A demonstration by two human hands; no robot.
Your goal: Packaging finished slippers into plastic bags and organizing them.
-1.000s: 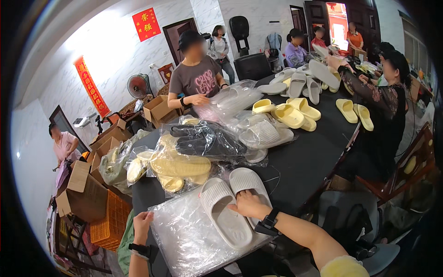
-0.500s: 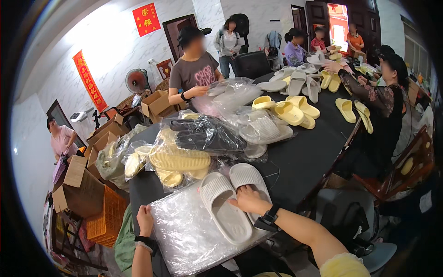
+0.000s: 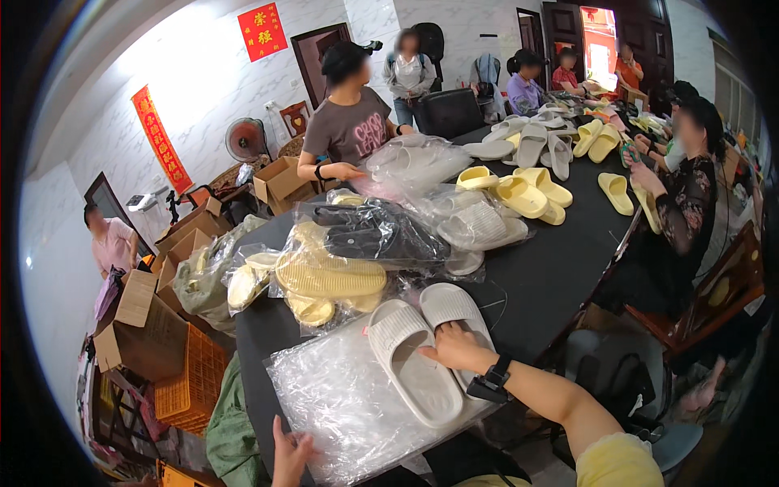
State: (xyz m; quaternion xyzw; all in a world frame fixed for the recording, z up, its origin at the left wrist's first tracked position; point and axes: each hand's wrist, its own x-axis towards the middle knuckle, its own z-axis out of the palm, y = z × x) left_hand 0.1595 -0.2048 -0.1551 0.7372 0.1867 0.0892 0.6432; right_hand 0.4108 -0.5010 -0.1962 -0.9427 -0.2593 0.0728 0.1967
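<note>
Two white ribbed slippers lie side by side on a black table (image 3: 552, 268). My right hand (image 3: 456, 347), with a black watch on the wrist, rests on the heel of the right slipper (image 3: 454, 312) and touches the left slipper (image 3: 410, 369). A clear plastic bag (image 3: 341, 406) is spread flat under the left slipper. My left hand (image 3: 290, 450) sits open at the bag's near edge, fingers apart, holding nothing.
Bagged yellow slippers (image 3: 329, 276) and bagged black slippers (image 3: 369, 231) are piled just beyond. Loose yellow slippers (image 3: 527, 191) and grey ones (image 3: 527, 142) cover the far table. Several people sit or stand around it. Cardboard boxes (image 3: 142, 325) and an orange crate (image 3: 188, 381) stand at left.
My right hand has slid a little forward on the white slippers. My left hand has dropped lower toward the bag's near edge. The view has tilted slightly.
</note>
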